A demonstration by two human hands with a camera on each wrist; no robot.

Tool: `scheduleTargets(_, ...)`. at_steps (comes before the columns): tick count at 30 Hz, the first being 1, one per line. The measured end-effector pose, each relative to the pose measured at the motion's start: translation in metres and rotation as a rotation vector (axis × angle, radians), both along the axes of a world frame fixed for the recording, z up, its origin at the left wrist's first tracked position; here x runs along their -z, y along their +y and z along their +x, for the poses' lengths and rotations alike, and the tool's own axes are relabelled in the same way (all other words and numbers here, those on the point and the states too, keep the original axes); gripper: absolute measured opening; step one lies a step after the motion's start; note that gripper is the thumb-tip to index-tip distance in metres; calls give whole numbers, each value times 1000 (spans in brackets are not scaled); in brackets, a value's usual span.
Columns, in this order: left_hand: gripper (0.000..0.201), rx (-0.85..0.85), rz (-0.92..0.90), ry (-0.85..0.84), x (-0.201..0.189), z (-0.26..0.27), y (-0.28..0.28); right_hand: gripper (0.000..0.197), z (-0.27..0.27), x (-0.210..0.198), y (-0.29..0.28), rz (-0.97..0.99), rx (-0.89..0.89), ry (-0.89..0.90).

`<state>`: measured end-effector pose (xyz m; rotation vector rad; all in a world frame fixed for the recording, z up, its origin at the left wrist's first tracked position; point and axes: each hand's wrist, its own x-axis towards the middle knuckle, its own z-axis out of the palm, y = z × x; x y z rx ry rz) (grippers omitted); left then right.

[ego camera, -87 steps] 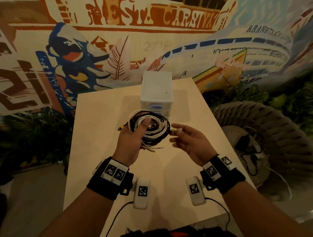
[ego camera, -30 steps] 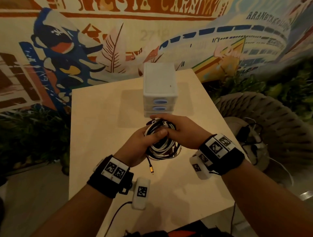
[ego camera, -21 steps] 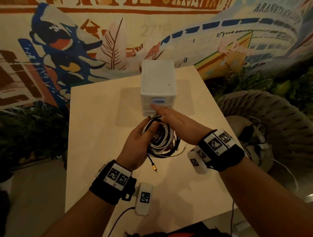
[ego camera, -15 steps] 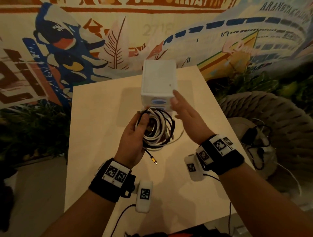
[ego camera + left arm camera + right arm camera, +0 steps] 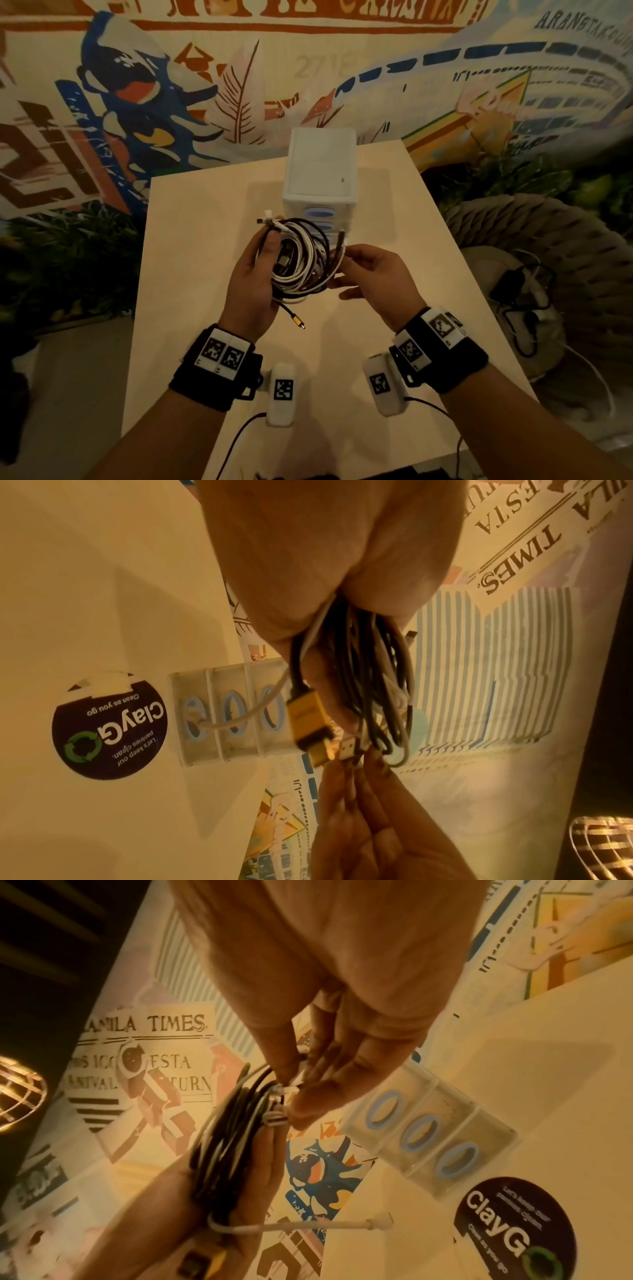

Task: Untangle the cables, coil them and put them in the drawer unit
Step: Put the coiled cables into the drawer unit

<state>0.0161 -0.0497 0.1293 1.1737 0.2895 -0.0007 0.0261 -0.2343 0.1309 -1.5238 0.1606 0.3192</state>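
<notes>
Pale table, left hand gripping coiled cables, right hand pinching coil's edge, drawer unit behind.

The cables are black and white, one ending in a yellow plug. The drawer unit beyond the fingers is white with pale blue oval handles, on a cream bench. The wristbands are black with black-and-white square-patterned tags.
</notes>
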Motion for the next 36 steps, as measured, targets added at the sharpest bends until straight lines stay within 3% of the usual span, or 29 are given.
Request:
scheduleTargets(2, 33, -7, 79, -33, 1, -2, -3, 13, 0, -5, 3, 43, 40, 13)
scheduleTargets(5, 21, -21, 258, -97, 4, -7, -14, 27, 4, -8, 13, 122, 110, 91)
scheduleTargets(8, 21, -51, 296, -105, 9, -11, -26, 38, 2, -1, 22, -27, 63, 5)
scheduleTargets(13, 25, -57, 213, -66, 13, -13, -31, 28, -10, 12, 24, -202, -108, -226)
scheduleTargets(18, 40, 110, -127, 54, 10, -14, -33, 37, -20, 21, 24, -309, -67, -249)
scheduleTargets(20, 40, 107, -138, 54, 12, -13, -32, 41, -21, 16, 22, -451, -124, -300)
scheduleTargets(23, 39, 94, -159, 78, 15, -14, -31, 51, -15, 9, 18, -950, -277, -352)
scheduleTargets(24, 39, 90, -173, 87, 17, -14, -30, 54, -12, 7, 16, -1035, -313, -360)
scheduleTargets(25, 39, 86, -192, 93, 18, -14, -28, 55, -9, 5, 15, -1020, -345, -371)
scheduleTargets(27, 40, 73, -241, 101, 19, -12, -25, 57, -6, -2, 12, -774, -381, -331)
scheduleTargets(31, 43, -2, -294, 118, 19, -1, -16, 71, -11, -15, 1, -263, -228, -134)
scheduleTargets(33, 44, -58, -308, 120, 21, 4, -10, 72, -16, -7, -9, -287, -309, -59)
scheduleTargets(36, 43, -97, -302, 123, 23, 8, -6, 76, -28, 12, -11, -467, -583, 15)
